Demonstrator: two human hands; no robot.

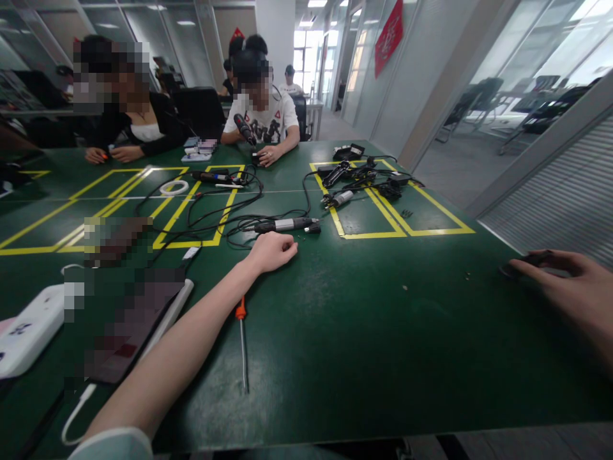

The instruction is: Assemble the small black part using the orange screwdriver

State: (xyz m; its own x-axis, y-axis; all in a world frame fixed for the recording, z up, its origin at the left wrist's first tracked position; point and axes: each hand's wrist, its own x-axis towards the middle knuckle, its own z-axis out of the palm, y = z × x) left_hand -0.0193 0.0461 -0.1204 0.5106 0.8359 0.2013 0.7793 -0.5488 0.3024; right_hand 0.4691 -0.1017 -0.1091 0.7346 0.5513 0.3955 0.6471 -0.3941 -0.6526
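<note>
My left hand (272,252) rests on the green table with its fingers curled closed; whatever is in them, if anything, is hidden. Just beyond it lies a grey-and-black electric screwdriver (290,224) with a coiled black cable. Under my left forearm a screwdriver with an orange handle (241,311) points its metal shaft toward me. At the far right, my right hand (582,281) is closed around a black flat object (514,267), pinched between thumb and fingers over the table's right side. Blur and the fingers hide that object's kind.
Yellow tape (373,236) marks rectangles on the table. Black tools and cables (342,172) pile up at the back right. A phone (138,319) and a white power strip (36,332) lie at left. Across the table sit two people; one holds a power tool (245,130).
</note>
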